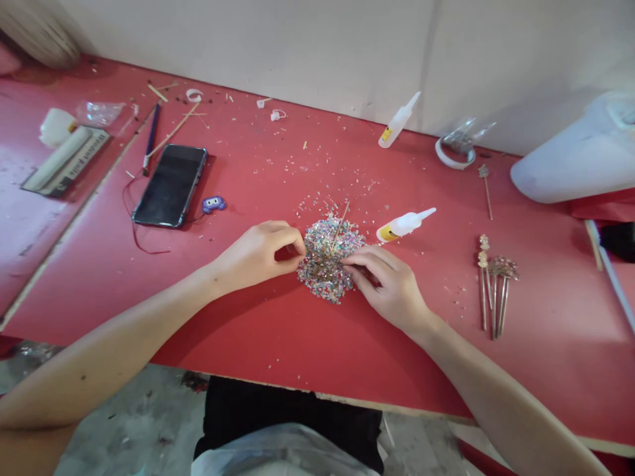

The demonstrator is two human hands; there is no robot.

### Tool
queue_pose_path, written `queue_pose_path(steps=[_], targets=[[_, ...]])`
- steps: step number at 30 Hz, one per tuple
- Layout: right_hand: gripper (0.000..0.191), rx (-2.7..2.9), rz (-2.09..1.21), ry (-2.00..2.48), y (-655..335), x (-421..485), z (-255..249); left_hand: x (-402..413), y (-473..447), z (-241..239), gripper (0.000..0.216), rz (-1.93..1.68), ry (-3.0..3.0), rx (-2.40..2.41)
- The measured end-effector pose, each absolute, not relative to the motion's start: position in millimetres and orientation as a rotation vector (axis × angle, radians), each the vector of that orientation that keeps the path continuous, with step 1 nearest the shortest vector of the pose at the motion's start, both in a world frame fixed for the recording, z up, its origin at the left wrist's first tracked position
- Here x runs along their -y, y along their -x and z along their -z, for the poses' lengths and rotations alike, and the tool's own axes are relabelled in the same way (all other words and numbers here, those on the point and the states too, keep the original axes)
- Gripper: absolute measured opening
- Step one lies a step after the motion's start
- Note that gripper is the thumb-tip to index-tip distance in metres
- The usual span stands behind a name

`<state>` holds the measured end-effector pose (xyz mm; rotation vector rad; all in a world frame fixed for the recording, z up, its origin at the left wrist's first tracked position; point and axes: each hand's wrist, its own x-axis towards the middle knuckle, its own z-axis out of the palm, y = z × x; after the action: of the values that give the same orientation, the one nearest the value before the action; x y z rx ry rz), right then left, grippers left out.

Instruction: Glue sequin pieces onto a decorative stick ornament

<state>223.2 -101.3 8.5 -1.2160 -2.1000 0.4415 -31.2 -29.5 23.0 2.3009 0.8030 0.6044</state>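
Observation:
A heap of small shiny multicoloured chips (322, 287) lies on the red table in front of me. A thin gold stick (340, 226) rests slanted on the heap. My left hand (265, 254) is at the heap's left edge, thumb and forefinger pinched together. At the right edge my right hand (387, 281) also pinches, its fingertips touching the chips. Whatever either pinch holds is too small to make out. A white glue bottle (399, 227) with a yellow label lies just beyond my right hand.
A phone (171, 185) lies left, beside a purple charm (213, 203). Another glue bottle (398, 122) is near the wall. Gold hairpin-like sticks (502, 297) lie right, below a large white container (575, 152). A white ring-shaped dish (454, 157) and a long box (67, 162) are farther out.

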Motion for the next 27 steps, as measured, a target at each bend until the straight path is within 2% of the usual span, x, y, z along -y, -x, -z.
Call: queue_pose_path(steps=[11, 27], targets=[[0.012, 2.139, -0.415, 1.198, -222.0, 102.4, -10.2, 27.1, 30.0, -21.2, 0.008, -0.602, -2.392, -0.733], [0.013, 2.148, -0.427, 1.189, -222.0, 101.7, -8.7, 32.6, 27.8, -29.5, 0.004, -0.558, -2.095, -0.911]])
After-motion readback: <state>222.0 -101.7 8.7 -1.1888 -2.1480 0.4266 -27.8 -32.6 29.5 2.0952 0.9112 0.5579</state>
